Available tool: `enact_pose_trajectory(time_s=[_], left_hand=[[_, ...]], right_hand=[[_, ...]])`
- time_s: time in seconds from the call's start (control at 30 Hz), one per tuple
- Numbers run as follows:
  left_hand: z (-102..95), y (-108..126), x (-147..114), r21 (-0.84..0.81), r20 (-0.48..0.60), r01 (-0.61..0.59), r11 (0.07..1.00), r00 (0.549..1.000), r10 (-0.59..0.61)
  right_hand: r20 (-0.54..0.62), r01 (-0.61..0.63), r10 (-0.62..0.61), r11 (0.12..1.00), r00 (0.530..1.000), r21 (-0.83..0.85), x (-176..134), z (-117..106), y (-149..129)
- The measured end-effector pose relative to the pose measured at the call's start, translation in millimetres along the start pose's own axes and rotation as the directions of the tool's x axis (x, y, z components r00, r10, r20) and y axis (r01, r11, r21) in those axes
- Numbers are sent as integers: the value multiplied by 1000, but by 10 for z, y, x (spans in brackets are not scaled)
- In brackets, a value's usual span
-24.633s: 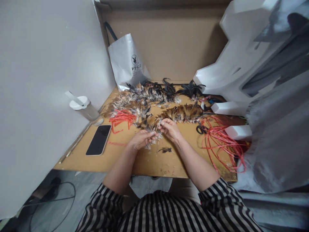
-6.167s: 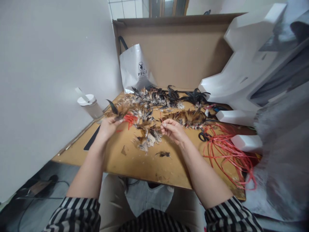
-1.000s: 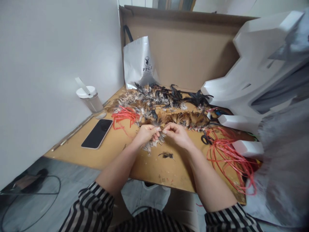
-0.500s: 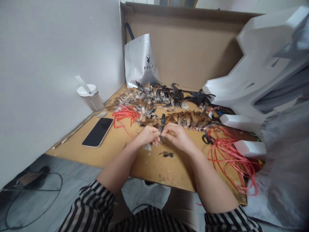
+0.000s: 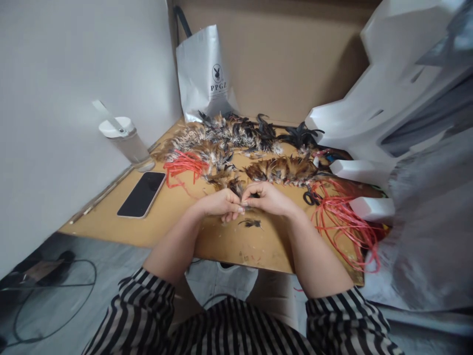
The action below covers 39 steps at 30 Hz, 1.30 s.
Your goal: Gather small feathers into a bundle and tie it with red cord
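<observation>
Now that the dark feather no longer stands upright, I log left hand (image 5: 220, 203) and right hand (image 5: 269, 198), pinched closed on a mostly hidden feather tuft (image 5: 249, 207) toward the tabletop's (image 5: 225, 245) front edge, handling apparently unfinished.

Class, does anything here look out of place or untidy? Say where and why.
Two things, perhaps. A small dark feather tuft lies alone toward the front of the table, apart from the feather rows. At right, long red strips sprawl in a loose tangle, while the short strips lie bunched beside the phone.
</observation>
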<state>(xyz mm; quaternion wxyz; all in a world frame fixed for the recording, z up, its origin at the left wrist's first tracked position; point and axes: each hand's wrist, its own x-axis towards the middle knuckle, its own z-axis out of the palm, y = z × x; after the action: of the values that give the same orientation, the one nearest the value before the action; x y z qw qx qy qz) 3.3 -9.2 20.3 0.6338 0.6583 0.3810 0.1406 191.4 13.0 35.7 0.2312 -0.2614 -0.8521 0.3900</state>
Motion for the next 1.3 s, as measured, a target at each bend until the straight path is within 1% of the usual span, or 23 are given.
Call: enact_pose_trajectory(time_s=[0.23,0.37,0.53,0.63,0.7,0.77,0.83,0.87,0.93,1.0,1.03,1.1,1.17,1.23,1.3], left_hand=[[-24,-62,28,16,98,-16,1000,995,14],[2,-84,62,79,98,-12,997,995,4],[34,-102,89,102,106,7,995,994,-18],[42,-84,80,84,141,4,996,990,-15],[48,-54,59,53,137,-13,999,991,6],[56,-19,33,5,80,-43,999,996,43],[64,7,16,-67,-46,-91,994,995,89],[66,12,15,-119,-121,-128,985,986,114],[69,9,31,-251,-263,-221,943,952,153],[68,-9,65,-385,-356,-297,874,921,157],[65,-20,86,-442,-377,-317,839,915,147],[57,-43,125,-533,-386,-336,777,913,131],[44,-66,159,-603,-378,-336,724,919,112],[28,-90,185,-643,-373,-326,693,924,89],[11,-115,203,-652,-372,-310,692,926,64]], right_hand=[[-31,-9,11,996,999,90,29,12,47],[6,33,-34,997,999,69,43,62,34],[9,78,-78,997,997,20,41,114,-11],[-4,39,-39,998,999,42,40,77,20],[-17,-27,29,992,999,121,36,31,80],[-35,-98,110,961,993,259,31,-5,156],[-90,-113,163,907,982,406,32,-8,227],[-141,-94,179,880,974,466,38,6,254],[-237,-50,207,842,949,537,57,56,284],[-288,1,208,809,935,587,82,110,279],[-315,36,193,801,929,597,93,130,266],[-373,104,142,816,917,568,107,146,224],[-429,142,83,874,899,465,110,136,176],[-472,143,21,940,881,308,104,121,131],[-512,123,-46,986,858,116,93,116,93]])
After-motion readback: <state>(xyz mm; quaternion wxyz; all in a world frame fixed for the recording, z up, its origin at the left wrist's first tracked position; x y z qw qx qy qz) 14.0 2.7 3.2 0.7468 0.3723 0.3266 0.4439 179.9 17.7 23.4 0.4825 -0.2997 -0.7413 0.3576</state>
